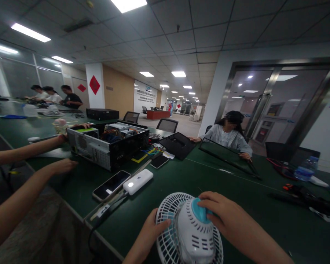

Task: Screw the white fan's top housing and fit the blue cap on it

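A small white desk fan [191, 231] with a teal knob on its motor housing lies on the green table [250, 205] right in front of me. My left hand [151, 233] grips the left rim of the fan's cage, fingers curled round the wires. My right hand [220, 214] rests on top of the motor housing, fingers closed round the teal knob.
A white power bank [138, 181] and a dark phone [111, 185] lie left of the fan. Beyond stands an open computer case [107, 145], touched by another person's arms from the left. A seated person across the table holds a dark panel [228, 156]. Tools and a bottle [305, 170] lie at right.
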A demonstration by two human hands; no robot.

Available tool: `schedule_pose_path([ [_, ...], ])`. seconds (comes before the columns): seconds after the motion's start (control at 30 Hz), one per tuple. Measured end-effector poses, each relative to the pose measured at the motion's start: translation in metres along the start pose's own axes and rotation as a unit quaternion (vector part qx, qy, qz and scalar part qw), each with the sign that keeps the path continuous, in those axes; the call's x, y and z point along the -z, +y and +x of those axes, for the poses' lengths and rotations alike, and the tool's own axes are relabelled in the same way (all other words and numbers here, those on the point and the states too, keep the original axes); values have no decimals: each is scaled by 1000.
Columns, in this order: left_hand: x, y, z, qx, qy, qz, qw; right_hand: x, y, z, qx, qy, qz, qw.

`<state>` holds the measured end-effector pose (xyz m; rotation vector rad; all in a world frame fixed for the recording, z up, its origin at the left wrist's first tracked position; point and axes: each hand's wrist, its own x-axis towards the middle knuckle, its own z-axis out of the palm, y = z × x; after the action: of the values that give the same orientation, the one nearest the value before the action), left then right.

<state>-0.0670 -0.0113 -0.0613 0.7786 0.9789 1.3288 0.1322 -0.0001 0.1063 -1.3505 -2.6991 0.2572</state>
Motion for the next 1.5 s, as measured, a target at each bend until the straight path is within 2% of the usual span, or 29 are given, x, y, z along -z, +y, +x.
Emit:
schedule_pose_path([
  [0.13, 2, -5, 4, 1, 0, -1, 1000, 2, -2, 1, -13, -2, -11, 1000],
  [0.27, 3, -7, 6, 4, 7, -2, 1000, 1, -12, 6, -70, -5, -90, 993],
  [0.57, -2, 3, -1, 7, 3, -1, 1000, -10, -32, 15, -155, 10, -159, 975],
  [0.67, -3, 6, -3, -3, -1, 8, 1000, -5, -25, 10, -133, 16, -119, 984],
  [0.87, -1, 4, -2, 13, -8, 1, 1000, 5, -4, -4, 4, 17, 7, 1000],
  [1.07, -1, 5, -2, 8, -13, -3, 1000, 0, -1, -3, 20, 11, 32, 999],
  [1.17, -2, 5, -2, 11, -6, 5, 1000, -1, -9, 2, -5, 15, -13, 1000],
  [1.33, -1, 4, -2, 8, -9, 4, 1000, -8, -24, 13, -90, 38, -115, 989],
  [1.5, -1, 4, -2, 0, -8, 7, 1000, -12, -26, 21, -150, 36, -159, 975],
])
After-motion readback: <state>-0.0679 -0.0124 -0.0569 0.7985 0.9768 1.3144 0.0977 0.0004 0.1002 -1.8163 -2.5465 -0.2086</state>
